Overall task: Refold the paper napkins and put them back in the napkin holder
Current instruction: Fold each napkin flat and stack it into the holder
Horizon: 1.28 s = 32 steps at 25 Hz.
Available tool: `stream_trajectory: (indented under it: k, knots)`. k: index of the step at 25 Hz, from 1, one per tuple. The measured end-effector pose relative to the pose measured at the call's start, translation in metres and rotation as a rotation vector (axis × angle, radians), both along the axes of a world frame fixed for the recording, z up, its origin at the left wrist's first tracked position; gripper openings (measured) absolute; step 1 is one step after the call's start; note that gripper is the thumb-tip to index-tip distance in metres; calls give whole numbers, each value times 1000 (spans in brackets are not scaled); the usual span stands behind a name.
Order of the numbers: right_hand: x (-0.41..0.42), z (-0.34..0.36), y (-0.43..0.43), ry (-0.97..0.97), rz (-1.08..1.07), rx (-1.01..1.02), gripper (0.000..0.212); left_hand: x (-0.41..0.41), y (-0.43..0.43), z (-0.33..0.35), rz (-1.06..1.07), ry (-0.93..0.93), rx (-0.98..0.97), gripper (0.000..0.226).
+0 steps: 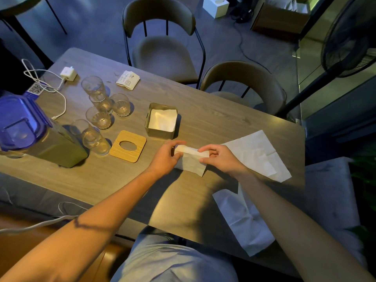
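Both hands are pinching one napkin [191, 161] over the tabletop [223, 121]: left hand [165, 157] and right hand [218, 157] fingers closed on its folded top edge. The napkin holder [161, 121] sits just beyond, a napkin already inside. Two unfolded napkins [262, 155] lie to the right.

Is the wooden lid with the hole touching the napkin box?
Apart. The head view shows a strip of bare table between the wooden lid and the napkin box.
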State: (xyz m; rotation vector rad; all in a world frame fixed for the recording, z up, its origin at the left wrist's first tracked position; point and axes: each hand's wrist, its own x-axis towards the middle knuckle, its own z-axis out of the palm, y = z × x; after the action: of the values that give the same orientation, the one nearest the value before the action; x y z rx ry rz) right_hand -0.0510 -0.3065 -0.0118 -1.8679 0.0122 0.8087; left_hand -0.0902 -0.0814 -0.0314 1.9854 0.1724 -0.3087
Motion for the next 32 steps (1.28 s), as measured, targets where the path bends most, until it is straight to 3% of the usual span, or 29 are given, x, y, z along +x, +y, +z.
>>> stream_trajectory:
  k: [8, 15, 19, 21, 26, 32]
  knots:
    - [7, 5, 5, -218, -44, -96, 18, 16, 7, 10, -104, -142, 210, 25]
    - [21, 10, 12, -273, -75, -85, 11, 28, 10, 17, 8, -150, 179, 27]
    - [24, 13, 19, -259, -24, -16, 31, 37, 16, 16, 45, -142, 175, 28]
    - [28, 18, 25, -263, 5, 17, 40, 41, 21, 18, 52, -152, 142, 22]
    - [46, 25, 49, -255, 33, 48, 20, 50, 30, 28, 133, -130, -41, 21]
    - [69, 17, 79, -97, -74, 166, 25, 63, 48, 29, 390, -101, -212, 26]
